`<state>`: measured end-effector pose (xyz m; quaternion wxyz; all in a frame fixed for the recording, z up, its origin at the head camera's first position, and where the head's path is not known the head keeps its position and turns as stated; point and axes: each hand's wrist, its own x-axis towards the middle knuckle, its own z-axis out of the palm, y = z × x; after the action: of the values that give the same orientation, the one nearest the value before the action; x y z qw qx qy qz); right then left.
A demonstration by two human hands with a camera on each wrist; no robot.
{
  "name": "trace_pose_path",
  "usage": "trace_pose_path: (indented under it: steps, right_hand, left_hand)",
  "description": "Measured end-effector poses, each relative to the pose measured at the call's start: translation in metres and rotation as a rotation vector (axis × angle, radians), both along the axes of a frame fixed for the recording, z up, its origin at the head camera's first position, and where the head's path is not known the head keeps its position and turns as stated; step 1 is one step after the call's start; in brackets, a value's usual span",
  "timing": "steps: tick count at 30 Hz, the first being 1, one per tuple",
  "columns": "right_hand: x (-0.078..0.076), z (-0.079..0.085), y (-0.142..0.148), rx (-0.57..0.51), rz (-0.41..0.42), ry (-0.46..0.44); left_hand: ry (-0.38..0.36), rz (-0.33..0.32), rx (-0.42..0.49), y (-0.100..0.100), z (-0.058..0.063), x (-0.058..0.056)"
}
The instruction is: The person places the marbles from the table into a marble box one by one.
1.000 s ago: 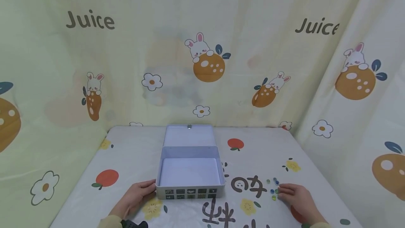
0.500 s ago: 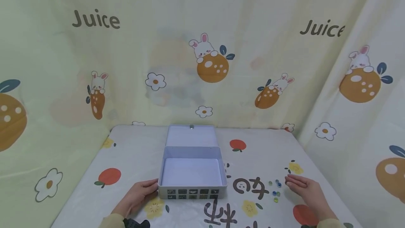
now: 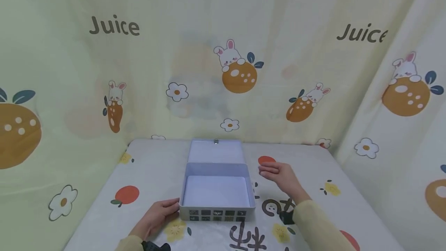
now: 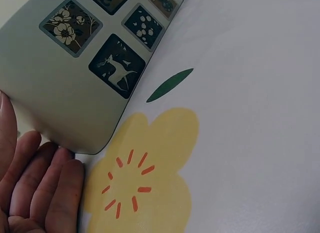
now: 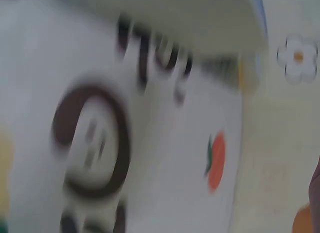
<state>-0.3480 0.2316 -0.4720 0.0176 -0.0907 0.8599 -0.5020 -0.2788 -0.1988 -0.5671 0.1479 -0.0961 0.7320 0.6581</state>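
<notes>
A pale box (image 3: 217, 170) stands with its lid (image 3: 214, 152) folded back; small square pictures line its front. Bare white floor shows inside it. My left hand (image 3: 158, 214) rests at the box's left side near the front corner, fingers fairly straight. In the left wrist view the fingertips (image 4: 50, 158) lie against that corner. To the right of the box, above the table, my right hand (image 3: 278, 173) has its thumb and fingertips close together. Whether anything lies between them I cannot see. The small glass marbles seen earlier are hidden behind my right forearm.
A patterned cloth covers the table (image 3: 156, 177), and a printed curtain (image 3: 195, 57) rises behind it and at both sides. Close to the curtain lies the lid's far edge, with a metal clasp (image 3: 216, 141). The right wrist view is blurred.
My right hand has lifted away from the marbles at the right and travelled left and forward towards the box. My left hand stays at the box. The head view has shifted slightly.
</notes>
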Motion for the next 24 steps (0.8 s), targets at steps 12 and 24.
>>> trace_pose_path:
  steps: [12,24]
  right_hand:
    - [-0.02,0.011,-0.099,-0.138,0.035,-0.079]
    - [-0.018,0.003,-0.074,-0.1,0.012,-0.034]
  left_hand:
    - [-0.008,-0.013,0.037,0.0,-0.004,-0.002]
    - [-0.02,0.005,0.026,-0.001,-0.006,-0.003]
